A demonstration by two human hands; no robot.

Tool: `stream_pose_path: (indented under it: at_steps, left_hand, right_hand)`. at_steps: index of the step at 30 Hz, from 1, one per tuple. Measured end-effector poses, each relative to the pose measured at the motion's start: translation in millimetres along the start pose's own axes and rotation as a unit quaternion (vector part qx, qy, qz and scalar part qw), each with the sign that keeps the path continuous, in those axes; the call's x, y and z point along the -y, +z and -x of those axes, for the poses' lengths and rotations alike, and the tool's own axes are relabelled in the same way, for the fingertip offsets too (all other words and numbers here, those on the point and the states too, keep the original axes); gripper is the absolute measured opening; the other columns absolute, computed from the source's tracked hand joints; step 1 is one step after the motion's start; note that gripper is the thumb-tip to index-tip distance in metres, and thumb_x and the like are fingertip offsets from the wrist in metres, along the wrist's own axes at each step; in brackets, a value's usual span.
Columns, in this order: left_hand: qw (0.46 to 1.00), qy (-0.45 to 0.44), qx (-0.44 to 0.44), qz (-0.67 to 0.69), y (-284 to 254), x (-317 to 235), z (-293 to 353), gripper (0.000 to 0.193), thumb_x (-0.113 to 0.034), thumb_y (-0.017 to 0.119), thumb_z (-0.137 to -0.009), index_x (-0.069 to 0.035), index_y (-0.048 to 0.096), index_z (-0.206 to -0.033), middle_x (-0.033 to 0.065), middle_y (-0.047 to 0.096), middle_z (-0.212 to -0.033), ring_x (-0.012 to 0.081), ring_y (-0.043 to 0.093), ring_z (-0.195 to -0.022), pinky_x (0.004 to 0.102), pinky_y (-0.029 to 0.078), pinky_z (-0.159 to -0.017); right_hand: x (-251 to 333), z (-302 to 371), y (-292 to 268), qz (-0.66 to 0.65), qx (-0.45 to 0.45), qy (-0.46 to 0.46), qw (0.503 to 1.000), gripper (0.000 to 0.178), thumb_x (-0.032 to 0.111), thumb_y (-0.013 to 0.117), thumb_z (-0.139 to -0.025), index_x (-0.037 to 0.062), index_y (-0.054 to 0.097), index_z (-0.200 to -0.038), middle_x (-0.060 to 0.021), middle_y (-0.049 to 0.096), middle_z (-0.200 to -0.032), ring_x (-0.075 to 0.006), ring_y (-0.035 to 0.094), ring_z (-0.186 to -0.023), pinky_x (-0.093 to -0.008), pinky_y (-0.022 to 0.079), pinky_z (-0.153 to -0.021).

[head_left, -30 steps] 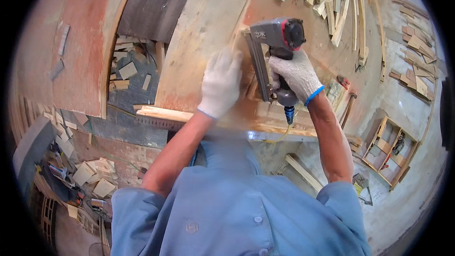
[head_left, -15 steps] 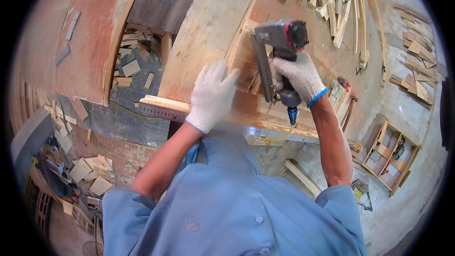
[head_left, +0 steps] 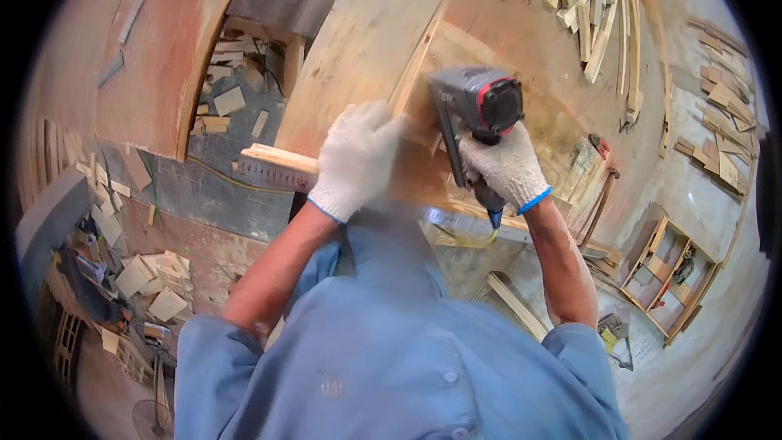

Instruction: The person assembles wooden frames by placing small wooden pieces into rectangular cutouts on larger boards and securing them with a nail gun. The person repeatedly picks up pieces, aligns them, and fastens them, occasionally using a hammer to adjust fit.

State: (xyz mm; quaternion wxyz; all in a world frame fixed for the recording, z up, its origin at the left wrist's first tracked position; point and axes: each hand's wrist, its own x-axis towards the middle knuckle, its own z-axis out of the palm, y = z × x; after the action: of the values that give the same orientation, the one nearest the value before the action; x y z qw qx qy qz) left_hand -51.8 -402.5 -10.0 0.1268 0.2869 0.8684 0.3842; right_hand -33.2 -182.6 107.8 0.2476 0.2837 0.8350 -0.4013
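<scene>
My right hand (head_left: 507,165), in a white knit glove with a blue cuff, is closed around the handle of a grey-and-black air nail gun (head_left: 468,90) with a red ring on its round cap. The gun is tilted over the wood at the bench's near edge; its nose tip is hard to make out. My left hand (head_left: 356,159), gloved alike, lies over the end of a pale wood strip (head_left: 281,157), its fingers stretched forward and slightly blurred. A steel ruler (head_left: 273,174) runs along the edge just below the strip.
A wide pale board (head_left: 350,41) slopes away beyond my left hand. Several wood strips (head_left: 599,16) are heaped at the far right of the bench. A hammer (head_left: 600,205) and red-handled pliers (head_left: 599,147) lie right of the gun. Offcuts (head_left: 155,281) are piled at lower left.
The nail gun has tipped and come lower in the view, its cap now facing me more. My left hand has shifted slightly left, its fingers less spread.
</scene>
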Motion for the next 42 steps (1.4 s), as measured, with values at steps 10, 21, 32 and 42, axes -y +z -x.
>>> stream_pose_path:
  at_steps: [10,21,32,42]
  left_hand:
    - [0.987,-0.023,-0.144,-0.067,-19.2,34.8,38.8,0.037,-0.008,0.069,-0.092,-0.008,0.070,-0.129,0.0106,0.074,-0.102,0.0313,0.071,-0.091,0.0433,0.055,-0.081]
    - [0.978,-0.013,-0.169,-0.123,-9.2,36.0,36.9,0.037,-0.010,0.067,-0.091,-0.008,0.068,-0.128,0.0074,0.071,-0.093,0.0296,0.069,-0.081,0.0438,0.053,-0.072]
    - [0.983,-0.052,-0.146,-0.103,-14.5,28.5,34.5,0.037,-0.006,0.072,-0.092,-0.011,0.073,-0.129,0.0101,0.075,-0.100,0.0302,0.072,-0.087,0.0425,0.055,-0.077]
    - [0.999,-0.017,-0.049,-0.002,-20.1,8.5,20.3,0.038,-0.009,0.073,-0.091,-0.011,0.071,-0.129,0.0124,0.075,-0.108,0.0334,0.072,-0.095,0.0444,0.056,-0.084]
  right_hand:
    - [-0.5,21.9,4.3,0.004,0.039,0.005,0.999,0.012,0.011,0.068,-0.092,-0.0004,0.067,-0.096,-0.0035,0.065,-0.068,-0.0115,0.063,-0.059,-0.0322,0.052,-0.054]
    - [-23.9,26.7,9.1,0.133,0.057,-0.031,0.989,0.022,0.016,0.074,-0.087,0.0034,0.073,-0.105,-0.0119,0.074,-0.077,-0.0247,0.075,-0.072,-0.0390,0.057,-0.066]
    - [0.3,35.9,16.3,0.220,0.115,-0.082,0.965,0.028,0.024,0.081,-0.082,0.0084,0.075,-0.105,-0.0205,0.075,-0.093,-0.0428,0.072,-0.093,-0.0453,0.058,-0.077]
    - [-13.2,41.3,7.0,-0.039,0.010,-0.021,0.999,0.007,0.007,0.070,-0.089,0.0005,0.069,-0.093,-0.0040,0.066,-0.070,-0.0120,0.064,-0.063,-0.0320,0.054,-0.060]
